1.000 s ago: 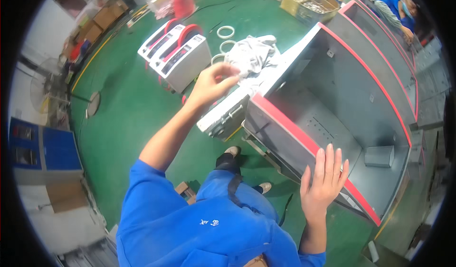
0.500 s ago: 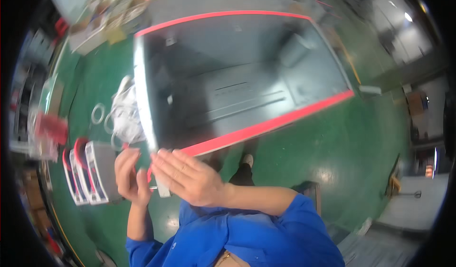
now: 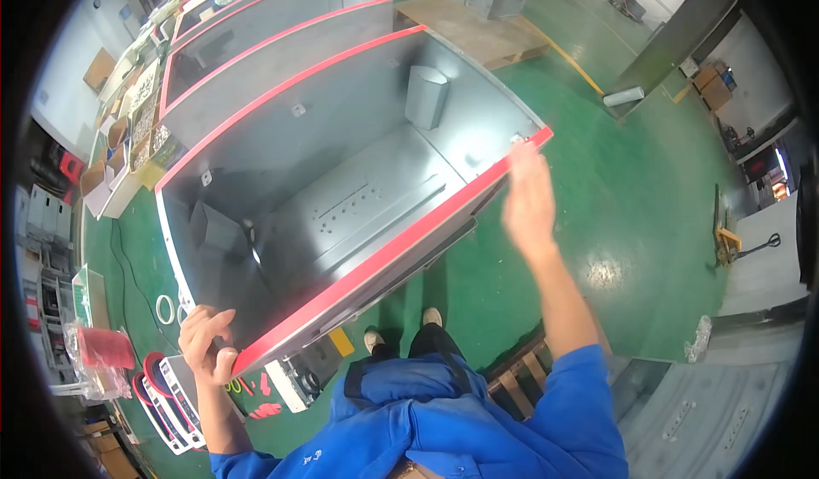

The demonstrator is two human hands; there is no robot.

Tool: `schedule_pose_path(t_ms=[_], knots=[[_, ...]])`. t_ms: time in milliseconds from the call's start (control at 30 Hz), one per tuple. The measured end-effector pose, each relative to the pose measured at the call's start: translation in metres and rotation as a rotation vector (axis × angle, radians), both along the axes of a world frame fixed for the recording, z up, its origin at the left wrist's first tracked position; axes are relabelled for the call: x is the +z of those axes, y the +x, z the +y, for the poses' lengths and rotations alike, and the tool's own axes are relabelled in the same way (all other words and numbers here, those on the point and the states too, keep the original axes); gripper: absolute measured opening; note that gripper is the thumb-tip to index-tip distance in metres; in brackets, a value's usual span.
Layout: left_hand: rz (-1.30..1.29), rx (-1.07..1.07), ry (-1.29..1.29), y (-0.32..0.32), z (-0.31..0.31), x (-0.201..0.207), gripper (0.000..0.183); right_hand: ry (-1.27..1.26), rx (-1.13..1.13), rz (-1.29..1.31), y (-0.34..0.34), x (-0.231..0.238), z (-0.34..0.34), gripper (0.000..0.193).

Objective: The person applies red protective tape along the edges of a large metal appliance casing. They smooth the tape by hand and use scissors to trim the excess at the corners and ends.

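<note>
A large open-topped grey metal box (image 3: 337, 197) fills the middle of the view, tilted across it. Red strip (image 3: 384, 261) runs along its near rim and also along its far rim. At the box's near left corner my left hand (image 3: 203, 342) is closed around the edge, with fingers bent and thumb apart from them. My right hand (image 3: 529, 202) lies stretched out at the near right corner, against the end of the red strip. Motion blurs its fingers somewhat.
More red-edged metal boxes (image 3: 273, 40) stand in a row behind. Bins of small parts (image 3: 141, 125) line the far left. White-and-red cases (image 3: 175, 406), a red roll (image 3: 105, 348) and red scraps (image 3: 265, 411) lie at lower left. A wooden pallet (image 3: 520, 378) is near my legs.
My right hand has left my left hand's side and moved right along the near rim to the far end. My left hand has shifted left and down. The view has turned, showing more boxes.
</note>
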State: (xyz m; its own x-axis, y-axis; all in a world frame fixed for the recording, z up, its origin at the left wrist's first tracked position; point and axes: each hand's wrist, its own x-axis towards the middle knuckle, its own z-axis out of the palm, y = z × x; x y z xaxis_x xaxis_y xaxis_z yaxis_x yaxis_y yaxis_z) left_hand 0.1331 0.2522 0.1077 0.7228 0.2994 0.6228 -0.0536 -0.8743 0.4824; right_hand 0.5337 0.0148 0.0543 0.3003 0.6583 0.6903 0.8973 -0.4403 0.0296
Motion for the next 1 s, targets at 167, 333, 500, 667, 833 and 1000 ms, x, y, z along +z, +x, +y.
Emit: schedule_pose_path(t_ms=[167, 333, 500, 667, 833, 1000], knots=[[0.017, 0.175, -0.011, -0.001, -0.016, -0.001, 0.044, 0.08, -0.224, 0.107, 0.067, -0.006, 0.009, 0.045], [0.078, 0.226, -0.024, 0.017, -0.042, 0.004, 0.033, 0.142, -0.185, 0.134, 0.099, -0.011, 0.025, 0.043], [0.037, 0.384, -0.06, 0.064, -0.092, 0.003, 0.016, 0.122, -0.106, 0.08, 0.162, -0.011, 0.059, 0.042], [0.044, 0.424, -0.087, 0.078, -0.106, 0.009, 0.013, 0.086, -0.042, -0.006, 0.125, -0.014, 0.06, 0.043], [-0.16, 0.254, -0.143, 0.052, -0.105, -0.008, 0.028, 0.028, 0.296, 0.034, -0.075, 0.007, 0.042, 0.046], [-0.491, 0.424, -0.334, -0.031, -0.127, -0.06, 0.033, 0.05, 0.546, 0.084, -0.244, 0.011, 0.029, 0.041]])
